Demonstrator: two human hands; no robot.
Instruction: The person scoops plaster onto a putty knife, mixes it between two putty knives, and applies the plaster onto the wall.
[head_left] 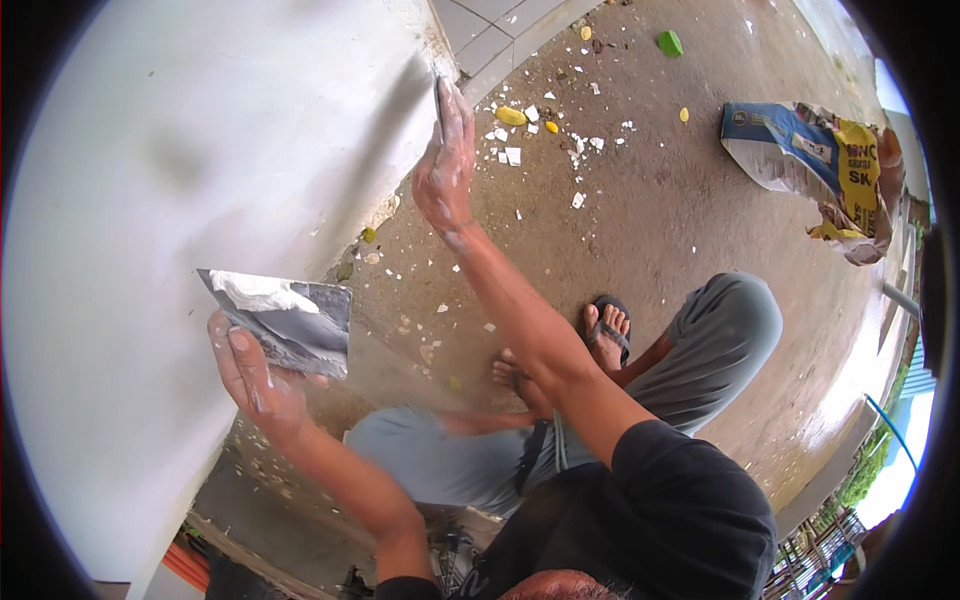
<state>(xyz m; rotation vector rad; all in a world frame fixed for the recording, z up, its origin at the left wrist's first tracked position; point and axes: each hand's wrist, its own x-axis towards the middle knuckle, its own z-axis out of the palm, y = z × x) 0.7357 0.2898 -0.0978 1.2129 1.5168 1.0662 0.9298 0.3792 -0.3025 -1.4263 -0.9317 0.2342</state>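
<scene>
My left hand [268,392], smeared with white, grips a flat grey plate [318,330] from below and from its near side. A mound of white putty [262,292] lies along the plate's far edge, with thinner streaks across the rest. My right hand [446,170], also whitened, is closed round a thin flat blade [438,108], seen edge-on at the corner of the white wall [130,300]. The blade's face is hidden from this view. A dark smear-like shadow runs down the wall beside that hand.
White chips and several leaves litter the concrete floor [640,190]. Grey tiles [482,38] adjoin the wall's far corner. A crumpled blue-and-yellow paper sack [810,160] lies at the right. My bent legs and sandalled feet [606,335] are below my right arm.
</scene>
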